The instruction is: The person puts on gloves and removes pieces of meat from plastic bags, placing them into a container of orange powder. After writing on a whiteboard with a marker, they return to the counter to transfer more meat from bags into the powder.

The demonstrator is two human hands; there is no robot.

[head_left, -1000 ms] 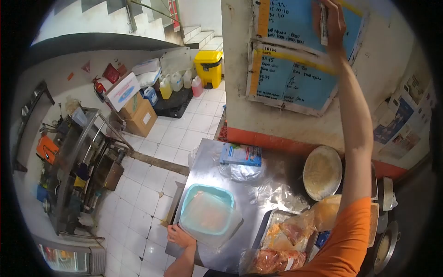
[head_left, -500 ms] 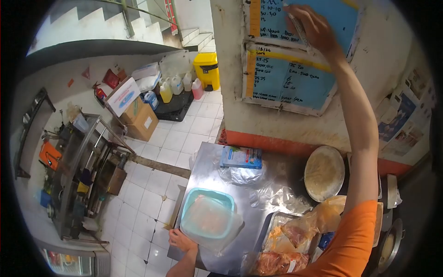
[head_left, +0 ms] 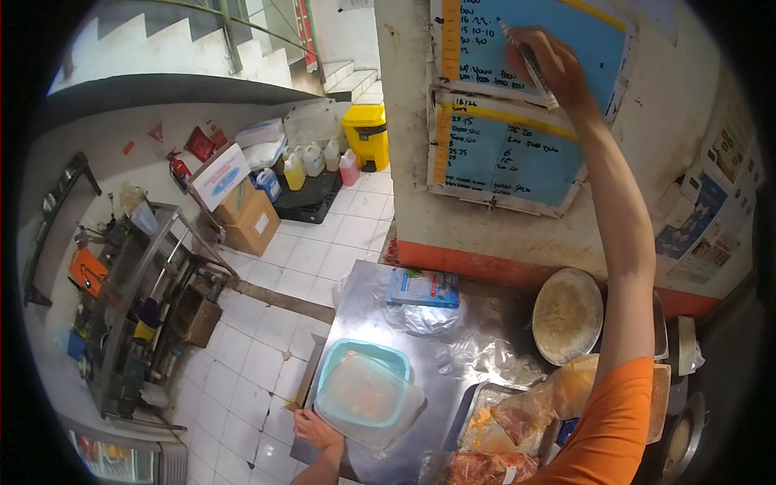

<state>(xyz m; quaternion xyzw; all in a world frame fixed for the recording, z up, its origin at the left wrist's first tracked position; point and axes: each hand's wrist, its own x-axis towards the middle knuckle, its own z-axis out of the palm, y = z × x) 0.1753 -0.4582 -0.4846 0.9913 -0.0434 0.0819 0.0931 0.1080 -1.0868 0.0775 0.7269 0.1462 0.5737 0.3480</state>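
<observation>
My right hand [head_left: 554,69] is raised at the upper right, closed around a marker [head_left: 529,65] whose tip is at the handwriting on the upper blue board [head_left: 582,48]. A second written board [head_left: 477,166] hangs just below. Down at the metal table's left edge, my left hand [head_left: 319,430] rests beside a turquoise tub [head_left: 373,349]; its fingers lie at the table edge. A translucent sheet or lid [head_left: 368,400] partly covers the tub.
The metal table [head_left: 356,311] also bears a blue packet [head_left: 423,288], a tray of bagged food [head_left: 493,428] and a round floury pan [head_left: 568,315]. Beyond stand a yellow bin [head_left: 366,137], cardboard boxes [head_left: 252,222], bottles and a rack [head_left: 153,283].
The view has tilted slightly upward, so the boards sit lower in frame. My right hand has shifted slightly on the board, with the marker's tip now visible. My left hand remains at the table edge.
</observation>
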